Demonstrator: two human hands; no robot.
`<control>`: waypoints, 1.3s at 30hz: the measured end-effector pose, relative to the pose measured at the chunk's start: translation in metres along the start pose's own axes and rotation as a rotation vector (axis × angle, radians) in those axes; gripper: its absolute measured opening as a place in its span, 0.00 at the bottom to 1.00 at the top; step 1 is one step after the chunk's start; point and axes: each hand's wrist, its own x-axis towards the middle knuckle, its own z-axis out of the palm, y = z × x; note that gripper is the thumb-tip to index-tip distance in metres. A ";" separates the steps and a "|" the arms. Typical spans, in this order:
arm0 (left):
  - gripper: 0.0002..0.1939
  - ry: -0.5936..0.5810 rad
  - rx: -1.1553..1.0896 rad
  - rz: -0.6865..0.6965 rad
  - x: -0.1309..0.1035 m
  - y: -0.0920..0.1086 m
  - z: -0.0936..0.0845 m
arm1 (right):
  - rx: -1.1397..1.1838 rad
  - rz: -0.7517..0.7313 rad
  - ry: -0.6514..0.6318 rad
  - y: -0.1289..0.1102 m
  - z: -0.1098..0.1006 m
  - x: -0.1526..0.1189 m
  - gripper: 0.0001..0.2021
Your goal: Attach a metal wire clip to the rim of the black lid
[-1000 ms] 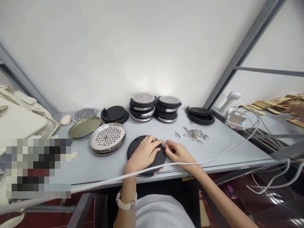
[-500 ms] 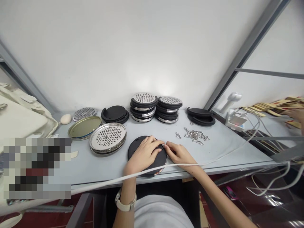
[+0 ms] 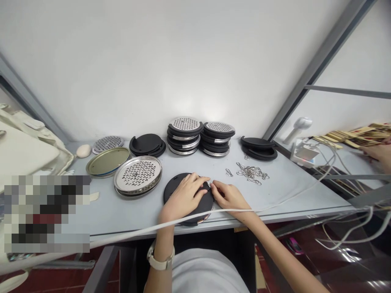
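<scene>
Near the table's front edge lies a black round disc (image 3: 174,191) with a thin metallic rim showing at its lower right. My left hand (image 3: 186,195) rests on top of it, fingers stretched towards its upper right edge and thumb held apart. There my right hand (image 3: 227,195) is closed, thumb and forefinger pinching a small silver metal clip (image 3: 209,184) against the disc. The clip's far end is hidden by the fingertips. To the right sits a loose pile of similar metal clips (image 3: 253,172), with a single clip (image 3: 229,173) beside it.
Perforated metal discs (image 3: 139,175) and an olive lid (image 3: 108,160) lie on the left. Two stacks with black rims (image 3: 185,134) stand at the back. More black discs (image 3: 258,148) are at right. A white cable (image 3: 189,216) crosses before my wrists. Another person's hand (image 3: 380,152) shows far right.
My hands stay at the disc's upper right edge with only slight finger movement; more of the silver clip shows. The other person's hand has come further into view.
</scene>
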 end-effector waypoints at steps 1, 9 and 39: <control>0.18 -0.003 -0.001 0.004 0.000 0.000 0.000 | -0.007 -0.002 0.000 0.000 0.000 0.000 0.15; 0.15 -0.003 -0.035 -0.007 0.002 0.001 -0.001 | 0.039 -0.038 -0.027 0.001 -0.003 -0.002 0.16; 0.14 0.006 -0.024 -0.019 0.002 0.001 -0.001 | 0.089 -0.046 -0.027 -0.001 -0.007 -0.001 0.17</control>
